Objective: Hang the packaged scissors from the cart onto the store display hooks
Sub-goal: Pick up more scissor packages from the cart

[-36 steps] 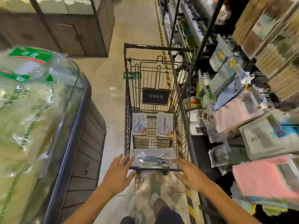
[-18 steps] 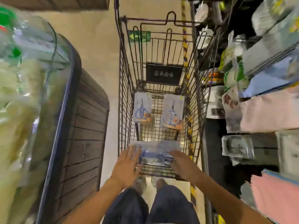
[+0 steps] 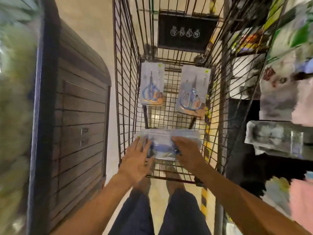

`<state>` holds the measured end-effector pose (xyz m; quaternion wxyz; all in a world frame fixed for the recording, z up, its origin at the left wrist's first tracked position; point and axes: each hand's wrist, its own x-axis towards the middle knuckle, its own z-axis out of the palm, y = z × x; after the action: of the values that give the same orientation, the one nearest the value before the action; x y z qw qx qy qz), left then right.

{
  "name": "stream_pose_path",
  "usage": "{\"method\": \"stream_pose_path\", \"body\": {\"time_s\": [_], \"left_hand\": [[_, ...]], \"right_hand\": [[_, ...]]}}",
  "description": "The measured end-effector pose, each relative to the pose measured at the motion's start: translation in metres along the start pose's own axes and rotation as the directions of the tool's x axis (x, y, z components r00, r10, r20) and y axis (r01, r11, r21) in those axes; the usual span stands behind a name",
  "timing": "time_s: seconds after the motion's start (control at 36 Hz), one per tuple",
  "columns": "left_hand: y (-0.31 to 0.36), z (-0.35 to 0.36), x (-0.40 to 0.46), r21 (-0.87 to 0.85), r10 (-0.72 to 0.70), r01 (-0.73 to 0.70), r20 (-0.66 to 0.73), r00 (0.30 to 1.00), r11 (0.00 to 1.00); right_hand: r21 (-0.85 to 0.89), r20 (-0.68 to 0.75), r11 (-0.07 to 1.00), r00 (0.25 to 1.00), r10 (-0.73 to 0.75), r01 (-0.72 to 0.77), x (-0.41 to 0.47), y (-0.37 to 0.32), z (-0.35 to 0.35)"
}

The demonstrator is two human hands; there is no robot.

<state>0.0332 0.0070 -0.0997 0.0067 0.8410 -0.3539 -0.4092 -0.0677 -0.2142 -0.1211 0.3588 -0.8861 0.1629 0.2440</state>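
A wire shopping cart (image 3: pixel 125 92) stands in front of me. On its near seat shelf lies a stack of packaged scissors (image 3: pixel 162 141) in clear packs with blue handles. My left hand (image 3: pixel 137 160) rests on the stack's left end, fingers spread over it. My right hand (image 3: pixel 188 153) covers the right end, fingers curled at its edge. Whether either hand grips the stack is unclear. Two more scissor packs lie on the cart floor, one at the left (image 3: pixel 151 85) and one at the right (image 3: pixel 193 92). The view is motion-blurred.
A dark wooden counter (image 3: pixel 79 116) with bagged green produce (image 3: pixel 15 99) on top runs close along the cart's left. Store shelves with hanging packaged goods (image 3: pixel 277 138) crowd the right side. My legs and feet stand on the tiled floor behind the cart.
My view has tilted down and closer over the cart. Both hands have moved from the cart handle onto the ends of the scissor stack.
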Motion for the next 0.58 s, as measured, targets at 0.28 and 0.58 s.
{"method": "stream_pose_path", "body": {"time_s": [0.28, 0.58], "left_hand": [[-0.003, -0.002, -0.004, -0.061, -0.037, 0.038, 0.017, 0.999, 0.997], [0.008, -0.046, -0.034, -0.135, -0.063, 0.061, -0.013, 0.998, 0.989]], "right_hand": [[-0.168, 0.163, 0.985, 0.985, 0.052, -0.025, 0.006, 0.026, 0.03], [-0.021, -0.015, 0.999, 0.999, 0.028, -0.029, -0.022, 0.016, -0.016]]}}
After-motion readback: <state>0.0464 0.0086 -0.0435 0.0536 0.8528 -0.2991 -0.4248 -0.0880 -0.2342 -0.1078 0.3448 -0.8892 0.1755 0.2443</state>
